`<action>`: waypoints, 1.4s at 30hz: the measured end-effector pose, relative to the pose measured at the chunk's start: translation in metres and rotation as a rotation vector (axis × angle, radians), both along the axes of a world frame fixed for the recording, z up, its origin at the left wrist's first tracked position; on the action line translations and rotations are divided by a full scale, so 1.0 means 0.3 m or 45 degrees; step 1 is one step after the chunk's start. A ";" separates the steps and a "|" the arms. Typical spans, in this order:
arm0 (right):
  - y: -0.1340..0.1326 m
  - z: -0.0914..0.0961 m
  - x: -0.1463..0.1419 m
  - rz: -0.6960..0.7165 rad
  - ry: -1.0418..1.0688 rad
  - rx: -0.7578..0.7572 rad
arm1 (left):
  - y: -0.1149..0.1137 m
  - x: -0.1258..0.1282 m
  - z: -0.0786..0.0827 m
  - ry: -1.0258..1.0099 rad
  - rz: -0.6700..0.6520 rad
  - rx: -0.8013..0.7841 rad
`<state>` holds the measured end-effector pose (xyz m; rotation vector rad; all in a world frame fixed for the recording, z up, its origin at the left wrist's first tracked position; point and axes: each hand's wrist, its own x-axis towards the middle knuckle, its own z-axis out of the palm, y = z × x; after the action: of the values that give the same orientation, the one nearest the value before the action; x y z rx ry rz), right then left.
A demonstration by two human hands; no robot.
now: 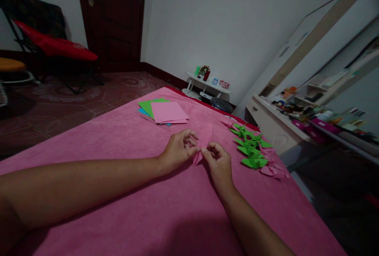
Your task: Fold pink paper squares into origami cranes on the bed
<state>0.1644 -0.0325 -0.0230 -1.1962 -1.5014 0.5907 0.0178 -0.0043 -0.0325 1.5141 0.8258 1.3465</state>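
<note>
A partly folded piece of pink origami paper (206,132) is pinched between my two hands over the pink cloth. My left hand (180,145) grips its left side with thumb and fingers, while my right hand (218,159) grips it from the right. The fingertips of both hands nearly meet at the paper's middle. One part points up and away from me, and a narrow pointed end shows below the fingers. The pink of the paper blends with the cloth, so its exact folds are hard to make out.
Square paper sheets (169,112) in pink, green and blue lie beyond my left hand. Several folded green paper figures (251,145) and pink paper figures (274,168) sit along the right edge of the pink cloth (118,200). A dresser (266,117) stands beyond that edge.
</note>
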 end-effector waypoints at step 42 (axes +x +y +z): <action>0.004 -0.035 0.043 0.102 0.118 0.001 | -0.022 -0.029 0.047 0.241 0.004 0.477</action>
<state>0.1774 -0.0313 -0.0333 -1.0976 -1.4759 0.6904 0.0090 -0.0111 -0.0185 1.9555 0.7167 1.4319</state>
